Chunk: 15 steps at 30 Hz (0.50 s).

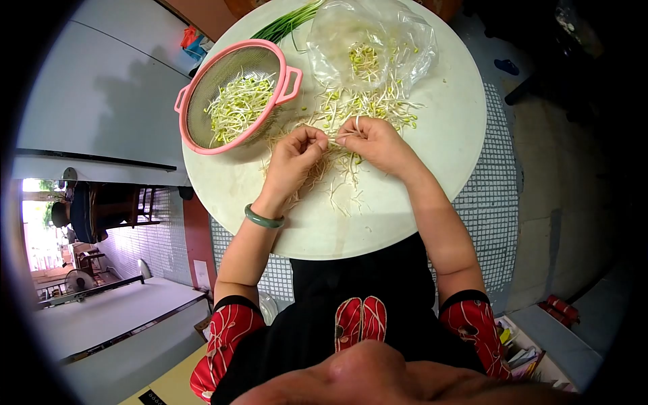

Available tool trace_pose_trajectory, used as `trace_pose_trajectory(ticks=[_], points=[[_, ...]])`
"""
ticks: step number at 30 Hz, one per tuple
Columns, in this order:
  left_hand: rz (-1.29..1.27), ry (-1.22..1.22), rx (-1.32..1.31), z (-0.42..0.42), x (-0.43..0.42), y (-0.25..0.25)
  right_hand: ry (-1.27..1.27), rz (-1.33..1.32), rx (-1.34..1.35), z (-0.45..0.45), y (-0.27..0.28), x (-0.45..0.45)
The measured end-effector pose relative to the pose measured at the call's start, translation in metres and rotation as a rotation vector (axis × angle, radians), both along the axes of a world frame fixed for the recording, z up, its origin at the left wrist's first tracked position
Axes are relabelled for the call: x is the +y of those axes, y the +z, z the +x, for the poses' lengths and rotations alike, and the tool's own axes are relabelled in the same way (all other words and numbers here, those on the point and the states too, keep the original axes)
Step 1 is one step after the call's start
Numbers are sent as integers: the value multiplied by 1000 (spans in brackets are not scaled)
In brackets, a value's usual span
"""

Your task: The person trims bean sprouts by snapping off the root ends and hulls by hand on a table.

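Note:
My left hand point(295, 156) and my right hand point(375, 143) meet over the round table, fingertips pinched close together. Between them runs a thin pale bean sprout point(332, 140), with both hands closed on it. A green bangle circles my left wrist. Just beyond my fingers lies a loose pile of bean sprouts point(378, 104) with yellow-green heads. Thin brownish root ends point(317, 177) are scattered under and between my hands. To the left, a pink-rimmed mesh strainer point(233, 57) holds a heap of sprouts point(239, 104).
A clear plastic bag point(412, 40) with more sprouts lies at the table's far side. Green scallion stalks point(287, 21) rest by the strainer. The round white table point(445, 169) stands against my lap. At lower right is a box of odds and ends point(523, 351).

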<state>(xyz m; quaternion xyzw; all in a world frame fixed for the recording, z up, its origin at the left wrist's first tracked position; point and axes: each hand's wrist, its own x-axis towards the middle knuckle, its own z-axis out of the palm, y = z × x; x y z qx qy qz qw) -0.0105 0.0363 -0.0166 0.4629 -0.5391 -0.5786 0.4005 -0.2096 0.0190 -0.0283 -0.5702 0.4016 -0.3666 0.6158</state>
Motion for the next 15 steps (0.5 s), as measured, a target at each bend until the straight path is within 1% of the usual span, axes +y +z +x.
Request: trace_pose_trajectory(ticks=[5,8,11,14,15], points=[[18,66,55,-5,3,1,2,6,9,3,3,2],[125,66,167,-5,2,-2,-6,12,-18,5,2,2],[119,90,165,-9,4,-3,-12,-2,-2,5,0,3],[46,123,126,-12,4,-8,-5,-33,25,3,-5,2],[-43,116,20,-12,5,-8,7,-42,34,3,-3,2]])
